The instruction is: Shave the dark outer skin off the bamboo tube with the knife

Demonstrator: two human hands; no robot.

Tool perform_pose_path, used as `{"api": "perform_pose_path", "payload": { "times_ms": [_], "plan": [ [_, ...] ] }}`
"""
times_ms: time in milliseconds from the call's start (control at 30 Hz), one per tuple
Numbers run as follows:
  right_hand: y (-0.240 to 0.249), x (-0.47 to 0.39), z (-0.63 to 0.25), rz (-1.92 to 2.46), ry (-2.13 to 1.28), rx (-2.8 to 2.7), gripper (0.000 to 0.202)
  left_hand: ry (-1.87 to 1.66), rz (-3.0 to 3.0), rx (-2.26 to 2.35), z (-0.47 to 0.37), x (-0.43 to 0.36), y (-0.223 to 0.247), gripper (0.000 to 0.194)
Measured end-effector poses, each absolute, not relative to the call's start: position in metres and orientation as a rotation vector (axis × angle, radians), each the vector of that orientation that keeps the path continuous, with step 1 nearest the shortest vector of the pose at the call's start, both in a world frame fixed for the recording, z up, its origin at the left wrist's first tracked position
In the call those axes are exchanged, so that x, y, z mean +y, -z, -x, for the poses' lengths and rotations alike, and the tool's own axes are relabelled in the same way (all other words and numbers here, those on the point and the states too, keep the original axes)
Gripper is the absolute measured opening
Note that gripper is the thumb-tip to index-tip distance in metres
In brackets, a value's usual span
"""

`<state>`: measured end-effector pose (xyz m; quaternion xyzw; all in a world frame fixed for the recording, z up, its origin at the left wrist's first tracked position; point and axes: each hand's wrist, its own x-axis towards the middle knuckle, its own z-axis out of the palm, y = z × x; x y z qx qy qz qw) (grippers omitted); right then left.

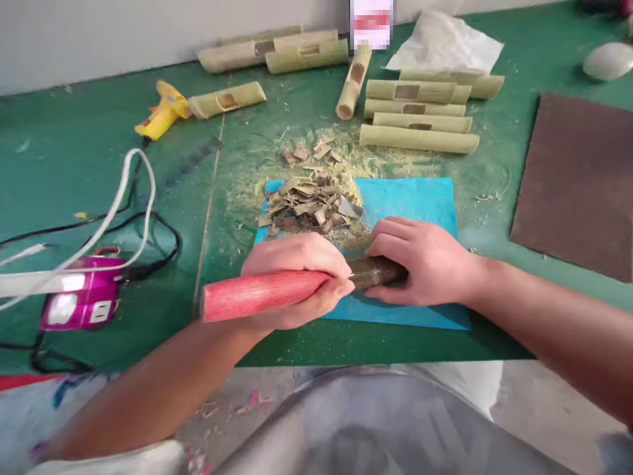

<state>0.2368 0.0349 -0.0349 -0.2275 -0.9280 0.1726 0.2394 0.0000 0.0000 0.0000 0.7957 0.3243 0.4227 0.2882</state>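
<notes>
My left hand [301,270] is closed around a red wooden-handled tool [262,295], its handle pointing to the left. Its working end is mostly hidden by my fingertips, so the kind of blade cannot be made out. Those fingertips meet the left part of a dark brown bamboo piece [373,272]. My right hand [425,260] grips the bamboo from its right end, thumb on the near side and fingers over the far side. Beneath both lies a blue sheet [410,198], with a heap of bamboo chips [311,204] just beyond my left hand.
Hollowed bamboo sections [419,137] lie along the back of the green table [277,346]. At left are a yellow glue gun [165,112], a purple power adapter [84,297] and loose cables. A brown board [578,185] lies at right, a white bag [445,43] behind.
</notes>
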Motion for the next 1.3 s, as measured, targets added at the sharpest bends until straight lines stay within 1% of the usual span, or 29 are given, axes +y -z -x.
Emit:
{"api": "perform_pose_path", "payload": {
  "times_ms": [200,400,533,700,900,1067,1300],
  "plan": [
    [0.034,0.036,-0.235,0.626,-0.476,-2.541,0.028,-1.107,-2.14,0.861,0.004,-0.001,0.0,0.007],
    [0.034,0.036,-0.235,0.618,-0.463,-2.546,0.03,-1.117,-2.181,0.875,-0.004,-0.002,-0.003,0.014],
    [0.034,0.036,-0.236,0.609,-0.445,-2.544,0.031,-1.1,-2.236,0.889,-0.005,-0.006,-0.003,0.014],
    [0.034,0.035,-0.235,0.618,-0.45,-2.546,0.029,-1.19,-2.231,0.963,-0.003,-0.011,-0.001,0.017],
    [0.033,0.035,-0.235,0.63,-0.444,-2.547,0.028,-1.239,-2.107,0.949,0.001,-0.009,0.002,0.013],
    [0.033,0.035,-0.234,0.618,-0.442,-2.552,0.028,-1.125,-2.134,0.89,0.002,-0.005,0.001,0.008],
    [0.034,0.035,-0.235,0.6,-0.444,-2.55,0.029,-1.097,-2.152,0.88,-0.001,-0.006,-0.001,0.008]
  ]
}}
